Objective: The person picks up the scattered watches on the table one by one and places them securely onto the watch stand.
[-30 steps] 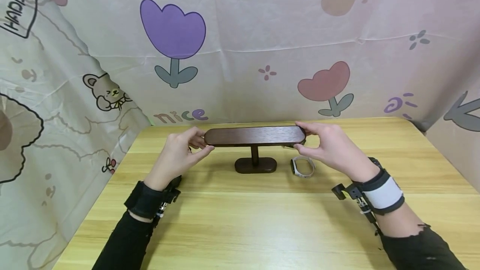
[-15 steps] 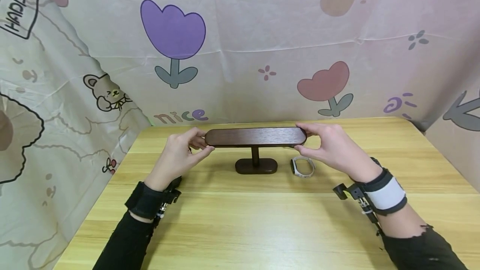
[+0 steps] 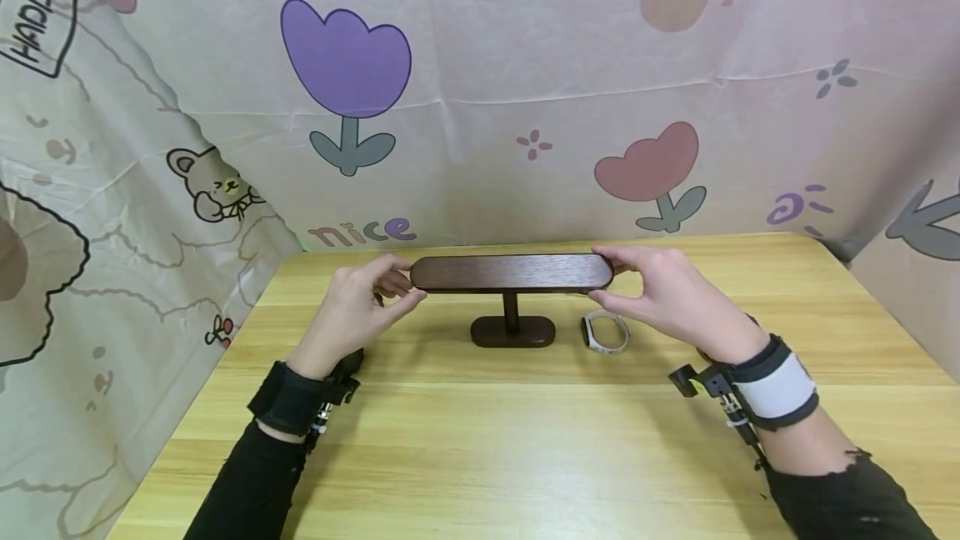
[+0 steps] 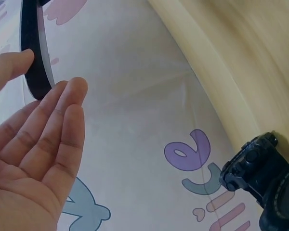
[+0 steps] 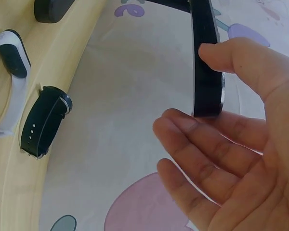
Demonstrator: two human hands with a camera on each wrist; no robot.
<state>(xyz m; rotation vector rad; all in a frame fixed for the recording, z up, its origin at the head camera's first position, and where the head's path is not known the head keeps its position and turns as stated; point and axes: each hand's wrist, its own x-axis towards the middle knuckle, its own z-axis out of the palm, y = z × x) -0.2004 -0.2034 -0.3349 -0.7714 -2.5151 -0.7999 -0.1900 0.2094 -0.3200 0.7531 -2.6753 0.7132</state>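
A dark wooden T-shaped stand [image 3: 510, 272] rests on its oval base [image 3: 513, 332] at the middle back of the table. My left hand [image 3: 405, 282] pinches the left end of its top bar between thumb and fingers. My right hand [image 3: 603, 275] pinches the right end the same way. The left wrist view shows the bar end [image 4: 34, 53] between my left thumb and fingertips [image 4: 72, 91]. In the right wrist view the bar [image 5: 205, 57] sits between my right thumb and fingers [image 5: 183, 125].
A white wristband [image 3: 604, 332] lies on the wooden table [image 3: 480, 440] just right of the base. The right wrist view also shows a black watch [image 5: 43, 122] beside the white band [image 5: 9, 72]. A printed cloth backdrop [image 3: 480, 107] closes in the back and sides.
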